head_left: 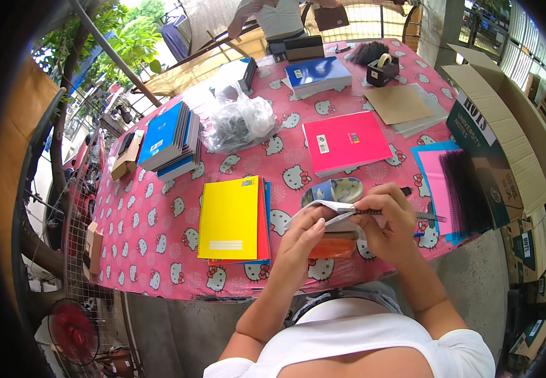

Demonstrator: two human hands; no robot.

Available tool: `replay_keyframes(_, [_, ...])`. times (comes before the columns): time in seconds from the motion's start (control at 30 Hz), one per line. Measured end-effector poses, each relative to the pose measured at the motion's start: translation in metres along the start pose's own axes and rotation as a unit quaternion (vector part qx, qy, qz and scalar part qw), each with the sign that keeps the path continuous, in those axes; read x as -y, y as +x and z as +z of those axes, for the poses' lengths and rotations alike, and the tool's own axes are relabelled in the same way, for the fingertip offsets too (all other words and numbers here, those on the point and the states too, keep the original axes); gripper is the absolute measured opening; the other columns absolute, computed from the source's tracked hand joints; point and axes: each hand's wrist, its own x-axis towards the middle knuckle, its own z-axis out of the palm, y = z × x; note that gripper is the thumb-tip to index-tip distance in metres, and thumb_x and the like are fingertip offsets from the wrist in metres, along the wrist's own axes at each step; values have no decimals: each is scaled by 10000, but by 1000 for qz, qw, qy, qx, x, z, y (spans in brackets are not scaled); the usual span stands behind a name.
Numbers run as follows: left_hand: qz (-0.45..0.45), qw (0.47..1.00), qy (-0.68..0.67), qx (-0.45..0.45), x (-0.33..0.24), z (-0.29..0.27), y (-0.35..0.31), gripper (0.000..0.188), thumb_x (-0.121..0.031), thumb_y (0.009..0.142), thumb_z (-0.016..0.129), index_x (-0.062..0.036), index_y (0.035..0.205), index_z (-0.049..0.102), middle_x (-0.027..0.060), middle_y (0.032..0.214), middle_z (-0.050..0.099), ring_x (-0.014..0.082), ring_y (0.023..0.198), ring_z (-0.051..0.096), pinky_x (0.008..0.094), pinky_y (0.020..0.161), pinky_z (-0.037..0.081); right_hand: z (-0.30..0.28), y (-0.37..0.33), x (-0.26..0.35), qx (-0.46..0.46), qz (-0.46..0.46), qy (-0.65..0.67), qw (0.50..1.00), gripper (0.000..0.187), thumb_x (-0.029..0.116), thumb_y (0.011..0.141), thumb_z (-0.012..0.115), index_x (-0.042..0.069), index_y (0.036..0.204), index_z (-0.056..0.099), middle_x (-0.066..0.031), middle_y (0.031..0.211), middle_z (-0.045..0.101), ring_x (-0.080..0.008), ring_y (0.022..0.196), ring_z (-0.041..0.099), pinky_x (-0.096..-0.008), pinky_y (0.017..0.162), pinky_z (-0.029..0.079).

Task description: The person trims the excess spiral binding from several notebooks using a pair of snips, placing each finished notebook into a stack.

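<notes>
My left hand (304,239) grips a pad of white pages (328,206), seen nearly edge-on. At the pad's right end, the fingertips of my right hand (387,220) pinch a dark spiral binding coil (433,217), whose free end sticks out to the right. How far the coil runs into the pages is hidden by the fingers. Just left of my left hand lies a yellow spiral notebook (229,217) on top of red and blue ones. Behind the pad is a blue-patterned round dish or roll (347,188). An orange item (333,247) shows under my wrists.
A pink notebook stack (346,142), blue notebook stacks (162,138) (317,74) and a plastic bag (238,123) occupy the patterned table (153,252). Black coils (464,192) lie on the right beside an open carton (506,145). A tape dispenser (383,70) and another person (279,22) are at the far side.
</notes>
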Motion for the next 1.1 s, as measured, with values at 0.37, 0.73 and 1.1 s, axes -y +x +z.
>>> replay_keyframes(0.37, [-104, 964, -243, -11, -9, 1, 4, 149, -152, 876, 542, -46, 980, 541, 57, 1028, 580, 144, 1048, 511, 316, 946, 336, 0, -4, 2, 26, -8, 10, 1000, 229, -67, 691, 704, 28, 880, 616, -102, 800, 556, -222, 676, 585, -316, 558, 475])
replay_keyframes(0.73, [36, 985, -154, -69, 10, 7, 1, 137, -71, 910, 616, -32, 1031, 565, 56, 973, 611, 96, 900, 576, 235, 805, 453, 7, -6, 0, 14, 16, 21, 1000, 262, -94, 671, 695, 26, 889, 615, -102, 820, 549, -217, 696, 582, -310, 575, 472])
replay_keyframes(1.1, [-88, 982, -163, -40, 1, 0, -1, 186, -67, 878, 647, -73, 982, 492, 30, 973, 597, 102, 924, 562, 254, 825, 423, 7, -8, -2, 20, 17, 23, 999, 246, -81, 675, 703, 20, 881, 614, -102, 820, 552, -222, 689, 582, -314, 579, 474])
